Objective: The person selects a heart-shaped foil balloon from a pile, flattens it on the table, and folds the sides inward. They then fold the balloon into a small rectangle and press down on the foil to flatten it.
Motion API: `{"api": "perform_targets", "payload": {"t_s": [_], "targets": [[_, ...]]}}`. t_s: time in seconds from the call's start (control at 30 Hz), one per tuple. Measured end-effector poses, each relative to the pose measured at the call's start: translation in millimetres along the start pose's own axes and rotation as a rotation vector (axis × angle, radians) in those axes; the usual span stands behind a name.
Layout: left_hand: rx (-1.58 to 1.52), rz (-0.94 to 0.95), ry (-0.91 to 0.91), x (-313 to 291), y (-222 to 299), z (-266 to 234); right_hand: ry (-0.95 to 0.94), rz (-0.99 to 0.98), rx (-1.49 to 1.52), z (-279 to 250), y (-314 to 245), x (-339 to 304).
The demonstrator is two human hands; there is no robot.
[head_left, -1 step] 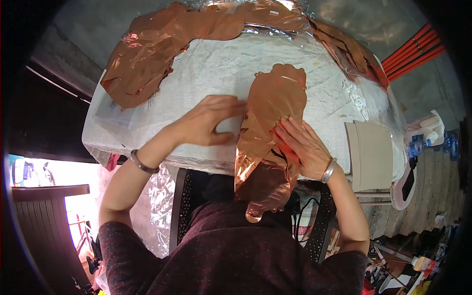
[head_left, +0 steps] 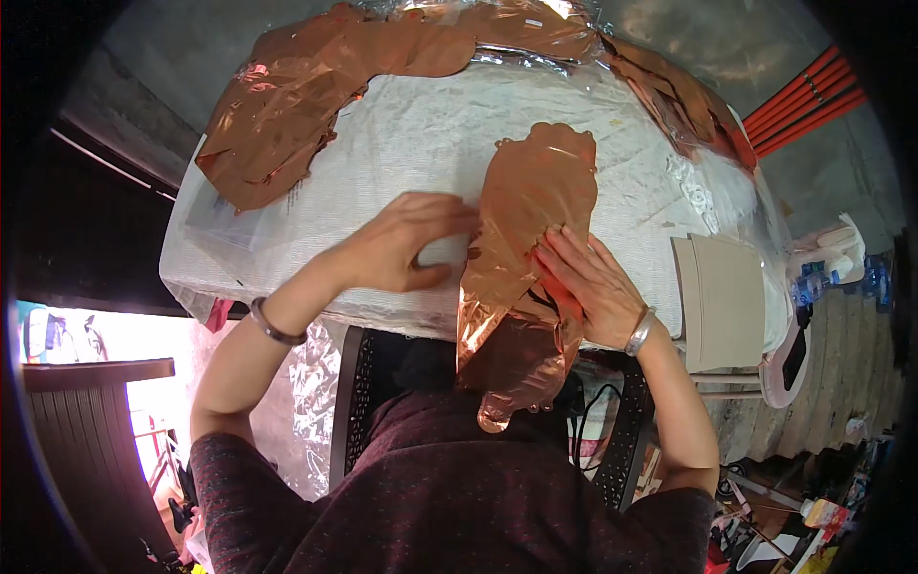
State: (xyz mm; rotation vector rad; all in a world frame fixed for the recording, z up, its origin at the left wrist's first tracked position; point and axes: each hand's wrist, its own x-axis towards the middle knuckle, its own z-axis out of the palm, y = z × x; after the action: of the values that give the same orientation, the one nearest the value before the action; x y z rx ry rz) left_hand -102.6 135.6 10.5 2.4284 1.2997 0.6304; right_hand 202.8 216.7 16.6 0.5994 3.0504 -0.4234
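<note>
A flat, uninflated copper-coloured foil balloon (head_left: 540,182) lies in front of me, its near end hanging over the table's front edge towards my lap. My right hand (head_left: 591,285) rests flat on the middle of it, fingers stretched out and holding nothing. At the balloon's left edge is my left hand (head_left: 404,241), slightly blurred, with its thumb apart from the fingers. Its fingertips reach the foil's edge; whether they touch it I cannot tell. Below my right hand the foil is creased and folded, with a dark gap (head_left: 541,297) showing between layers.
More copper foil balloons lie in a pile (head_left: 277,115) at the far left, along the back and at the far right (head_left: 669,86). The table has a white cover (head_left: 402,124). A beige folded panel (head_left: 719,301) stands at its right edge. Orange-red rods (head_left: 803,100) lean beyond.
My left hand has shifted very slightly towards me along the balloon's left edge. The right hand and the balloon look the same.
</note>
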Motion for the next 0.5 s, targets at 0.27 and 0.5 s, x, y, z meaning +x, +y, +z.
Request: {"api": "perform_targets", "payload": {"t_s": [0.27, 0.5], "targets": [[-0.138, 0.011, 0.206, -13, 26, 29, -0.002, 0.008, 0.007, 5, 1, 2], [-0.046, 0.208, -0.008, -1, 24, 18, 0.003, 0.004, -0.022, 6, 2, 0]]}}
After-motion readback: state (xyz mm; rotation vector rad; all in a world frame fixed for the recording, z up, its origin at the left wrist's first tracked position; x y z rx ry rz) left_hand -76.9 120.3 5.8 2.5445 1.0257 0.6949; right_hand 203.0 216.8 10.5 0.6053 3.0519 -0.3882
